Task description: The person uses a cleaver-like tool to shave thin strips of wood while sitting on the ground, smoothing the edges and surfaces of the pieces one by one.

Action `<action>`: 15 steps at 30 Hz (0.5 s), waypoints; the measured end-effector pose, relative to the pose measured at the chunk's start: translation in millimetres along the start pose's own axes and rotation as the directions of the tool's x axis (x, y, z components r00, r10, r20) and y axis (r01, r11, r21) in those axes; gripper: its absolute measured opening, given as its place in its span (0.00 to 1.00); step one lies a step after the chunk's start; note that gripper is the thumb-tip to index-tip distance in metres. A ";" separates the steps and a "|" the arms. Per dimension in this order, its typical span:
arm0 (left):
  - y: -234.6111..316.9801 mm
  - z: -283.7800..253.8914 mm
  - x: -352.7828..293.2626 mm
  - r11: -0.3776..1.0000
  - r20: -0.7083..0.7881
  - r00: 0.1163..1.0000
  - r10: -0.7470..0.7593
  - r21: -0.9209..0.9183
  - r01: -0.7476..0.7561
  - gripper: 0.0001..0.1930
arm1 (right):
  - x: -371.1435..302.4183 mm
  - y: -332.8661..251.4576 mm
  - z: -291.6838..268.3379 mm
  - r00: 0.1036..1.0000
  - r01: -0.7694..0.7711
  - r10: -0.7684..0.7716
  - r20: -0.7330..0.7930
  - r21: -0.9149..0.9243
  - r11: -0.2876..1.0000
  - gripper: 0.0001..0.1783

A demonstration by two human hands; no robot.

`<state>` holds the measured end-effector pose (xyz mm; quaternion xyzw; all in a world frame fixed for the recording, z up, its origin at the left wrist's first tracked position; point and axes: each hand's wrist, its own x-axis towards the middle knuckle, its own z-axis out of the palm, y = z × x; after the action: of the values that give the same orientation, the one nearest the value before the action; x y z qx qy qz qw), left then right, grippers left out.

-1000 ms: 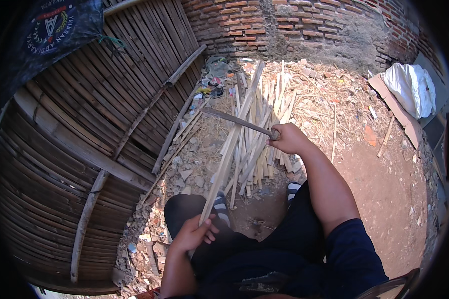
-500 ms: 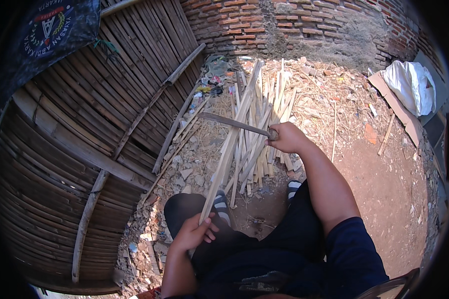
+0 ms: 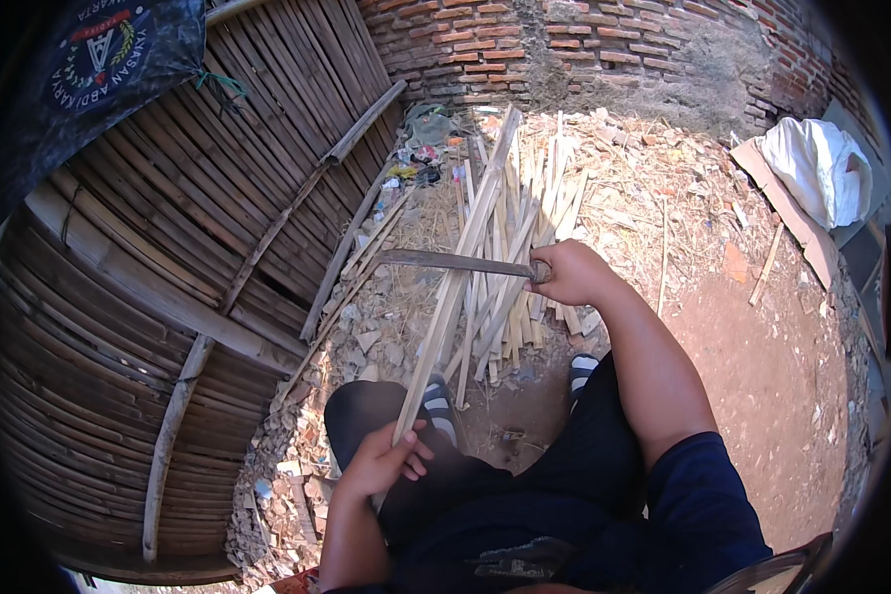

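Observation:
My left hand is closed around the near end of a long pale bamboo strip, beside my left knee. From there the strip slants away and slightly right, over a pile of cut strips. In my right hand is the handle of a machete. Its long dark blade points left and lies across the strip about midway along; whether it touches or hovers just above, I cannot tell. The machete's tip reaches past the strip, over the rubble.
A bamboo-slat wall with a dark printed banner stands at left. A brick wall closes off the back. At right lie a white sack and a cardboard sheet. My sandalled feet stand before the pile.
The machete's blade has swung a little, its tip shifting left and nearer, so it lies more level across the strip. My left hand stays almost where it was.

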<state>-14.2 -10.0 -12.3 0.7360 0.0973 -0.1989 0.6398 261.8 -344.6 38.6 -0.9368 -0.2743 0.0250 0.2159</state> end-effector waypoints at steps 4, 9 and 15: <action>-0.2 0.9 1.7 1.000 -0.004 1.000 -0.001 0.015 0.001 0.22 | 5.9 11.9 3.1 0.998 -0.056 0.055 0.017 0.041 0.998 0.22; -3.1 0.3 2.2 1.000 -0.005 1.000 0.002 0.007 -0.002 0.21 | 4.6 10.7 3.2 0.995 -0.094 0.095 -0.007 0.086 0.992 0.23; -0.5 -0.5 1.0 1.000 0.023 1.000 0.008 -0.014 -0.008 0.22 | 1.8 13.5 -8.7 0.995 -0.099 0.102 -0.024 0.092 0.991 0.24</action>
<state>-13.4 -9.5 -13.1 0.7296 0.0881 -0.2042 0.6467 271.6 -357.3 41.0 -0.9389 -0.2223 0.0347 0.2607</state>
